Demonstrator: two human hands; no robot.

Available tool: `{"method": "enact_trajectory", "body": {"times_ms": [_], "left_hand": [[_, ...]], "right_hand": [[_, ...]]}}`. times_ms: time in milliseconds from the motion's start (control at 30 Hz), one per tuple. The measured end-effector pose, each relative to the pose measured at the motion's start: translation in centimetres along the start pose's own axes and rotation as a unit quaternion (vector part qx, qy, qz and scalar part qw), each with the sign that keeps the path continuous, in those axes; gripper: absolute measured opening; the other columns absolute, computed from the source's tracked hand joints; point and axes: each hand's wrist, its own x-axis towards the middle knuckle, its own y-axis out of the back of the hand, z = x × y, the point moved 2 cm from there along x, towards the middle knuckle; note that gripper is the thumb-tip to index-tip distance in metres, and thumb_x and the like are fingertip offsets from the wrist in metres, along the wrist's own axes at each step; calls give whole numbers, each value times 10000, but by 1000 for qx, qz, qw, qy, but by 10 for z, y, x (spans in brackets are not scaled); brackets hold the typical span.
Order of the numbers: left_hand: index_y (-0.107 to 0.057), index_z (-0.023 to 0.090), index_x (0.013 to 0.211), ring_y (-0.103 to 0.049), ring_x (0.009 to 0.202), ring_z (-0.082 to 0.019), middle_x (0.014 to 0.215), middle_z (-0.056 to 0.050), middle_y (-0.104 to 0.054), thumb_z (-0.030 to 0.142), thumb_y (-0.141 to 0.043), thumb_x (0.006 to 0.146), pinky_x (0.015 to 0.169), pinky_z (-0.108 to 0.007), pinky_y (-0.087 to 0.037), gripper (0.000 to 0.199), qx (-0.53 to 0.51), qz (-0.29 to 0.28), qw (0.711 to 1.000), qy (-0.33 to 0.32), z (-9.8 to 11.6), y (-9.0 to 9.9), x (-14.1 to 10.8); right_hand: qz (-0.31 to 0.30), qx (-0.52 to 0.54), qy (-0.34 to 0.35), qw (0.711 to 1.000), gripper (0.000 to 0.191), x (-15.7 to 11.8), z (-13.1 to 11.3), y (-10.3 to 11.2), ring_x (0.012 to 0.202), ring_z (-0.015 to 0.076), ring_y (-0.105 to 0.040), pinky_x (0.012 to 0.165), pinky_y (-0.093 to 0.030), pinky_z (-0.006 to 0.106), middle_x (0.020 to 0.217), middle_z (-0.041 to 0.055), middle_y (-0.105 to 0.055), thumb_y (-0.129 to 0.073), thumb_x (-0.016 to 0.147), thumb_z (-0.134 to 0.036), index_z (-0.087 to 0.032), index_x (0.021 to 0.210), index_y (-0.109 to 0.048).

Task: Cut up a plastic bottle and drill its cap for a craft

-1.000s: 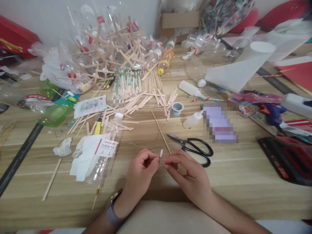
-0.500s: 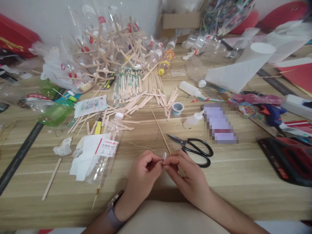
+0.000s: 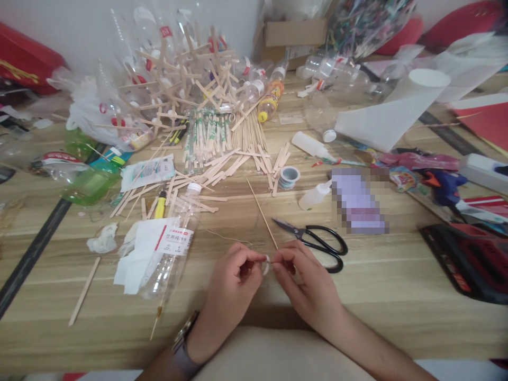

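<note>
White ring [image 3: 266,265] between left hand [image 3: 234,283], right hand [image 3: 307,280]; capped clear bottle [image 3: 169,272] nearby.

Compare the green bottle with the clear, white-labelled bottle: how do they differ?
The green bottle is tinted; the clear bottle is colourless. The clear bottle bears a broad white label; the green bottle shows none. The clear bottle looks longer than the green bottle. Both lie on their sides on the table.
</note>
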Motion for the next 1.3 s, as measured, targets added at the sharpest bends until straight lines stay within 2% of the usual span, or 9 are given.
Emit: {"method": "enact_trajectory", "body": {"times_ms": [100, 200, 333, 567, 700, 867, 967, 1067, 1300], "left_hand": [[-670, 188, 876, -567, 668, -118, 781, -6, -602, 71, -529, 839, 616, -222, -470, 187, 68, 38, 994, -76, 0, 1, -3], [-639, 183, 921, -607, 735, -139, 838, -29, -629, 56, -529, 854, 680, -251, -510, 181, 151, 72, 974, -154, 1, 2, -6], [-602, 182, 952, -637, 799, -167, 863, -45, -646, 67, -527, 886, 724, -279, -541, 152, 223, 68, 943, -238, 3, 4, -8], [-603, 172, 985, -652, 819, -172, 882, -54, -674, 103, -507, 931, 749, -287, -548, 129, 228, 29, 937, -262, 3, 4, -6], [-636, 165, 938, -645, 786, -174, 850, -56, -678, 119, -515, 920, 721, -286, -527, 131, 210, 21, 954, -212, 1, 3, -5], [-625, 177, 726, -582, 650, -138, 693, -4, -626, 130, -538, 845, 611, -248, -443, 155, 107, -44, 993, -34, 2, 3, 2], [-627, 183, 688, -567, 631, -138, 655, 4, -620, 199, -539, 827, 597, -249, -420, 165, 22, -90, 993, 70, 1, 4, 4], [-633, 186, 693, -573, 636, -144, 659, 3, -641, 260, -558, 809, 599, -252, -420, 156, -67, -130, 978, 149, -2, 5, 5], [-650, 189, 717, -583, 666, -144, 702, 5, -667, 269, -617, 771, 629, -253, -434, 102, -112, -135, 969, 175, -6, 6, 4]], "right_hand": [[4, -15, -8, 1000, 135, 1, 0, 0, 626, 128, -529, 561, -447, 228, 739, -4, -548, -500, 921, -142, -223, 822, -546], [-1, -28, -23, 999, 151, 3, 2, -2, 596, 123, -515, 530, -429, 219, 705, -14, -528, -498, 912, -137, -219, 791, -538], [-16, -50, -33, 998, 154, 3, 5, -4, 583, 121, -520, 511, -422, 215, 696, -10, -526, -496, 902, -139, -214, 772, -532], [-47, -116, 51, 991, 157, 1, 7, -5, 650, 149, -572, 578, -471, 248, 759, 30, -559, -455, 934, -120, -191, 845, -564], [-53, -143, 94, 984, 185, 1, 6, -5, 680, 169, -579, 608, -491, 275, 776, 53, -590, -434, 967, -129, -172, 873, -587], [-61, -122, 89, 987, 192, 2, 5, -4, 698, 167, -581, 624, -498, 277, 793, 51, -595, -436, 978, -151, -191, 841, -565], [-69, -92, 79, 990, 159, 1, 5, -3, 711, 163, -584, 619, -496, 267, 805, 48, -587, -458, 968, -149, -197, 847, -549], [-73, -65, 67, 993, 135, 1, 6, -2, 712, 161, -584, 614, -490, 264, 808, 45, -578, -472, 958, -141, -198, 862, -548], [-70, -32, 49, 996, 130, 1, 6, -2, 742, 151, -592, 631, -481, 249, 827, 32, -571, -491, 939, -111, -209, 868, -540]]}}
